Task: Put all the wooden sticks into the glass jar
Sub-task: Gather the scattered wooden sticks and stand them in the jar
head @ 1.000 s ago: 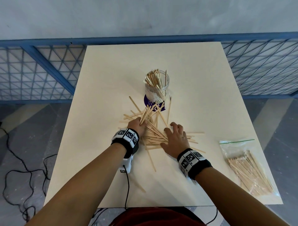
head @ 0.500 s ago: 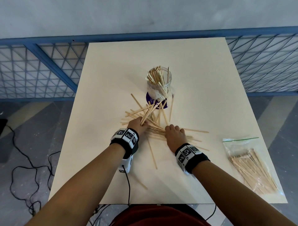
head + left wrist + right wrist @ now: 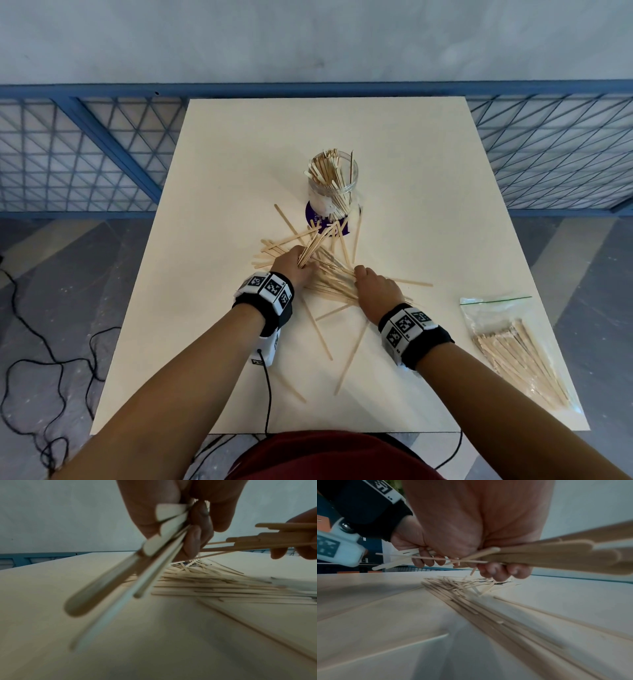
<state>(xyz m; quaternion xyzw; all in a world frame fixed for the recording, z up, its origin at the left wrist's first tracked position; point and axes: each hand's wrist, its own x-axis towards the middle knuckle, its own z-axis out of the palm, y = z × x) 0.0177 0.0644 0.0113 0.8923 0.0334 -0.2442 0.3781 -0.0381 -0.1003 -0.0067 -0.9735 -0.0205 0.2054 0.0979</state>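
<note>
A glass jar packed with wooden sticks stands on a purple disc at the table's middle. Loose wooden sticks lie scattered in front of it. My left hand grips a small bundle of sticks that points up toward the jar; in the left wrist view the same bundle runs from my curled fingers. My right hand grips a bunch of sticks just above the pile, fingers curled under them.
A clear zip bag holding more sticks lies at the table's right front. A few single sticks lie near the front edge. A blue mesh fence runs behind the white table. Cables trail on the floor at left.
My right hand went from lying flat on the pile to curling round a bunch of sticks and lifting them slightly. My left hand has kept its bundle in much the same place.
</note>
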